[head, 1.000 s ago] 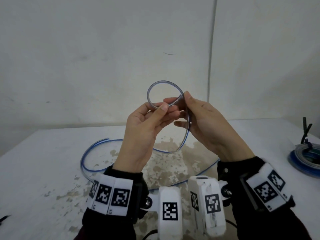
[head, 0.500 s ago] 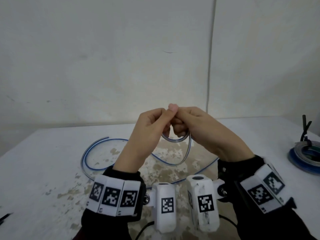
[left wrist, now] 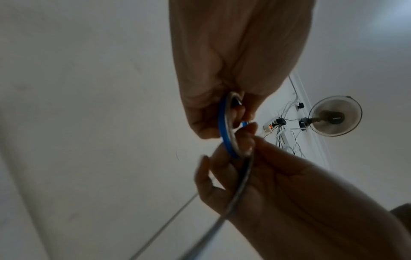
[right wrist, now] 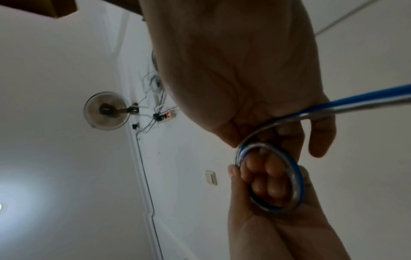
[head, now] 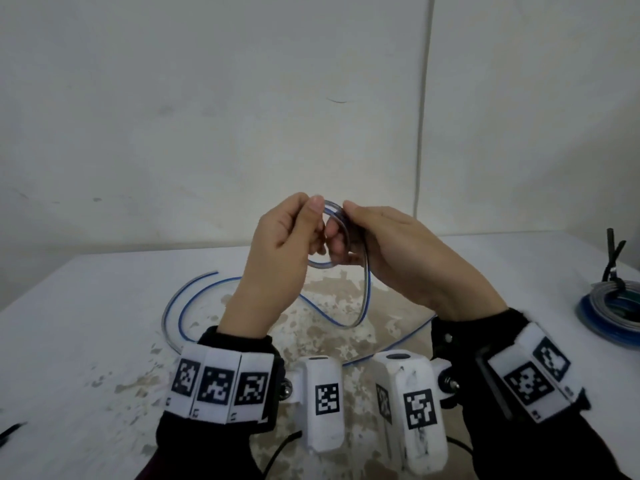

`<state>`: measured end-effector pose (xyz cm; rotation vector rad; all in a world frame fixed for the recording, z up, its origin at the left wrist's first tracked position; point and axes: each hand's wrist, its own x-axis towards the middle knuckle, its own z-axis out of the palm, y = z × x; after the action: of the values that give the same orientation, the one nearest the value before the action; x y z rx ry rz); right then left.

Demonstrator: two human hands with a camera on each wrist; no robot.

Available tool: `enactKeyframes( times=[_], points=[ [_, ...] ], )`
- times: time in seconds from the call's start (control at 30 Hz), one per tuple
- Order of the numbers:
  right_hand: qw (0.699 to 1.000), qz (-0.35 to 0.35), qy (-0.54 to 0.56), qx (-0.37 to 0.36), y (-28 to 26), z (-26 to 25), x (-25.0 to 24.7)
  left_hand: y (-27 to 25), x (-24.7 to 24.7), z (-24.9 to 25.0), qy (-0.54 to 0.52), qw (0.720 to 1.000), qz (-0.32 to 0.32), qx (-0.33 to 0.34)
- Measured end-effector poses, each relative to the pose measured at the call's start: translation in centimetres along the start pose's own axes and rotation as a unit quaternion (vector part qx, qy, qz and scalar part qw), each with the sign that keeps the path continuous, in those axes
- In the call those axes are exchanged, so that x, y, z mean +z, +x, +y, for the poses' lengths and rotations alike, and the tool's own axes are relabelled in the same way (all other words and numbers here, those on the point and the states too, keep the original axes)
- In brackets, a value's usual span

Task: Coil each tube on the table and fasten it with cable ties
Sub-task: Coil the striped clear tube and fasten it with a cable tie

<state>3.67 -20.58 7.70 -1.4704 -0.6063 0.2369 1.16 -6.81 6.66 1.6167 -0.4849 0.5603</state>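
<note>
A clear tube with a blue stripe (head: 365, 292) rises from the table into both hands, which are held up in mid-air. Its near end is wound into a small coil (head: 333, 216) of about two turns. My left hand (head: 304, 223) pinches the coil's left side between thumb and fingers. My right hand (head: 360, 230) grips its right side, fingers curled round the tube. In the left wrist view the coil (left wrist: 224, 133) sits between the left hand (left wrist: 222, 98) and the right hand (left wrist: 255, 176). In the right wrist view the coil (right wrist: 295, 177) rings the left hand's fingertips (right wrist: 266, 176).
The tube's loose length (head: 173, 306) curves over the stained white table (head: 86, 341) to the left. A finished blue and clear coil (head: 609, 306) with a black cable tie (head: 611, 258) lies at the right edge. A black strip (head: 10, 432) shows at the left edge.
A second ago one wide loop stood above my hands. Both hands have since come together, and the loop is now a tighter coil held between them.
</note>
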Motion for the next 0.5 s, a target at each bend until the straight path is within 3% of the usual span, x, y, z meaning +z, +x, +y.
enactKeyframes(
  times=[0.1, 0.23, 0.3, 0.43, 0.5],
  points=[
    [1.000, -0.016, 0.009, -0.011, 0.0, 0.0, -0.2, 0.0, 0.4, 0.0, 0.006, 0.999, 0.032, -0.002],
    [0.990, -0.038, -0.135, -0.027, -1.0, -0.5, -1.4, 0.2, -0.6, -0.4, -0.047, 0.982, -0.101, -0.150],
    [0.981, -0.061, -0.180, -0.046, -1.4, -0.8, -1.2, 0.1, -1.1, -0.1, -0.045, 0.977, -0.123, -0.165],
    [0.995, -0.059, -0.067, -0.048, -0.7, -0.5, -0.2, 0.2, -1.3, 1.1, -0.081, 0.987, -0.051, -0.130],
    [0.997, -0.049, -0.051, -0.039, -0.5, -0.3, -0.1, 0.3, -1.5, 1.1, -0.113, 0.980, -0.034, -0.162]
  ],
)
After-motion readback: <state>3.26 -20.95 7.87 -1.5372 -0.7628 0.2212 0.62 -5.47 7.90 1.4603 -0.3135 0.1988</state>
